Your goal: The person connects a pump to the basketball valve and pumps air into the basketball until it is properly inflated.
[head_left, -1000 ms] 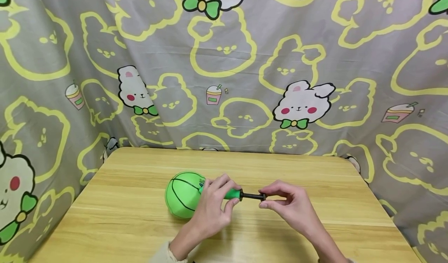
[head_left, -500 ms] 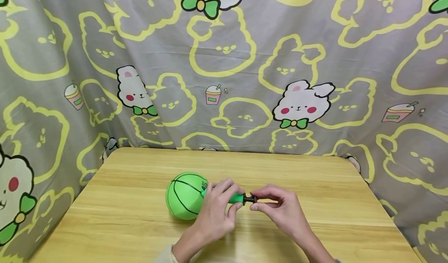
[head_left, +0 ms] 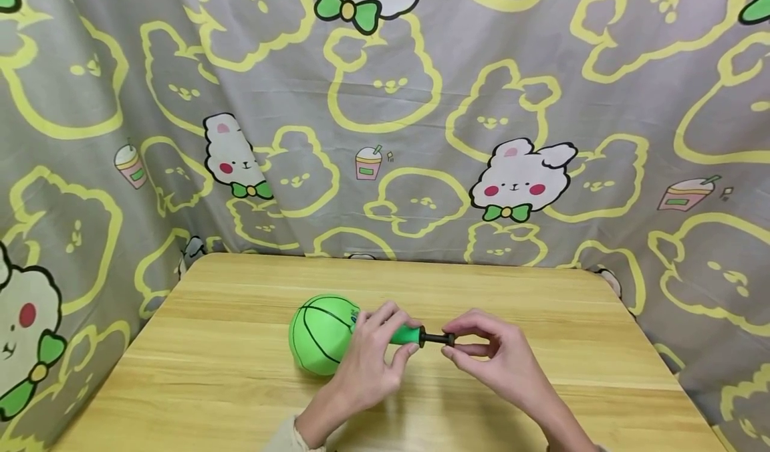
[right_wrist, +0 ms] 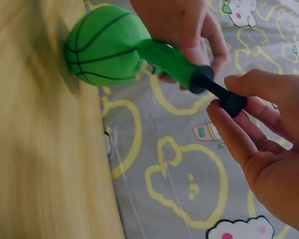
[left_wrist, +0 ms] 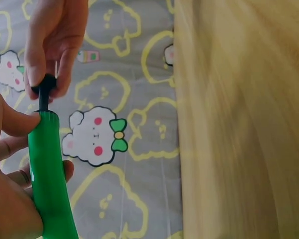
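If the left hand [head_left: 369, 358], curled round the green barrel [left_wrist: 49, 169], slackens, a crooked push by the right hand [head_left: 499, 355], thumb and fingers pinching the black knob [right_wrist: 232, 104], might skew the slim rod [right_wrist: 217, 89] or twist the barrel off the green ball [head_left: 319, 337]. In the head view, the ball lies at the left hand's ten o'clock, the knob at three. The barrel looks smooth plastic, the ball matte, round, black-seamed.

It's bright here — soft shadows on the flat, yellow wooden table [head_left: 198, 372] — but both wrist views look dimmer.
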`<act>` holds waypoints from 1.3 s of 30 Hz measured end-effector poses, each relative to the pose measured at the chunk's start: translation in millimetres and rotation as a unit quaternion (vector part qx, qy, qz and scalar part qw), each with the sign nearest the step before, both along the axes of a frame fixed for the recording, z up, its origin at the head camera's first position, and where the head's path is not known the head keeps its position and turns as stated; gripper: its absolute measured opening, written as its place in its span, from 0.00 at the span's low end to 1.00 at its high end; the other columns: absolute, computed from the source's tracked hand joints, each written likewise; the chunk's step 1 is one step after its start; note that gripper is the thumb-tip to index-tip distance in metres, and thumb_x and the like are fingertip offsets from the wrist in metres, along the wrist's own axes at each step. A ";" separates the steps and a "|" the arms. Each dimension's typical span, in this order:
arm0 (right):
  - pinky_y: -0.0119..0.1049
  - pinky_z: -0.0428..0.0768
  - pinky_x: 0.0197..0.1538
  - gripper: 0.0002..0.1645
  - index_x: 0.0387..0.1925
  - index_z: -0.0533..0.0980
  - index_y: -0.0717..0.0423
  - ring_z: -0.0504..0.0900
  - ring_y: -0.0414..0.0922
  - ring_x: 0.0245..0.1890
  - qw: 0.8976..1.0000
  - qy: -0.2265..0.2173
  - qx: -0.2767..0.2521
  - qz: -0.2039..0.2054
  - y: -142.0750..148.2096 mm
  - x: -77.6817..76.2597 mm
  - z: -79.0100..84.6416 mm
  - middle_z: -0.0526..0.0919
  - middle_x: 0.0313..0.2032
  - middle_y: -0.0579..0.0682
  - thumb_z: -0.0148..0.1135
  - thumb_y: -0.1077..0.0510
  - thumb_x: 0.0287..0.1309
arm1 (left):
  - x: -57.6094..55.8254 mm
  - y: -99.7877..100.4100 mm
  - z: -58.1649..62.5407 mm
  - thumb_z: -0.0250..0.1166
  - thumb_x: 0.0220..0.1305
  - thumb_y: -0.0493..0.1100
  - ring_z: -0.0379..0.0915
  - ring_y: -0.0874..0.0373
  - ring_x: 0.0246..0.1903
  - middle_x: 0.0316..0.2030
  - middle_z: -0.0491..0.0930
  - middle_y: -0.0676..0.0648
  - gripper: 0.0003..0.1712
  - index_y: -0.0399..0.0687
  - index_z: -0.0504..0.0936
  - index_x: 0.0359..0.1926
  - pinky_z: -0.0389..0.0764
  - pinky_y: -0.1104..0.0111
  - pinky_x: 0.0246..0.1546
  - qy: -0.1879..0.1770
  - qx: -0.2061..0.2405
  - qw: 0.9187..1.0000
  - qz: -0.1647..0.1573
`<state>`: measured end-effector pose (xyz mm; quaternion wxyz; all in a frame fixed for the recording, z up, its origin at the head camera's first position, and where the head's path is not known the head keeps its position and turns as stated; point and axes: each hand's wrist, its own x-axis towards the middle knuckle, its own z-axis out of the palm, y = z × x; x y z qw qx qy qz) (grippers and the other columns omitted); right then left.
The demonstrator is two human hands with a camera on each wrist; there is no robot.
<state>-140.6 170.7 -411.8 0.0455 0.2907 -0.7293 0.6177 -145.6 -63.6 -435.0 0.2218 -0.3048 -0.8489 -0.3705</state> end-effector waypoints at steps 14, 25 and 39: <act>0.46 0.85 0.45 0.19 0.48 0.82 0.61 0.84 0.47 0.48 1.000 0.013 0.011 -0.008 30.2 -1.9 17.2 0.83 0.45 0.57 0.72 0.74 0.54 | -9.2 -14.8 4.3 0.72 0.59 0.39 0.77 0.64 0.46 0.42 0.78 0.58 0.14 0.53 0.82 0.46 0.68 0.55 0.51 0.005 0.020 1.000 0.015; 0.47 0.85 0.45 0.19 0.47 0.81 0.62 0.84 0.46 0.47 1.000 0.011 0.018 0.005 47.7 -1.9 23.7 0.82 0.46 0.60 0.72 0.75 0.54 | -10.5 -17.8 7.7 0.72 0.59 0.40 0.76 0.64 0.45 0.42 0.78 0.58 0.13 0.54 0.83 0.45 0.68 0.56 0.51 -0.009 0.021 1.000 0.017; 0.45 0.86 0.40 0.17 0.43 0.84 0.60 0.88 0.46 0.44 0.999 -0.006 0.015 -0.045 35.6 -3.4 17.3 0.88 0.44 0.54 0.77 0.69 0.50 | -9.1 -18.0 8.2 0.73 0.56 0.37 0.77 0.64 0.44 0.40 0.77 0.58 0.15 0.53 0.83 0.44 0.68 0.54 0.51 0.006 0.009 1.000 0.027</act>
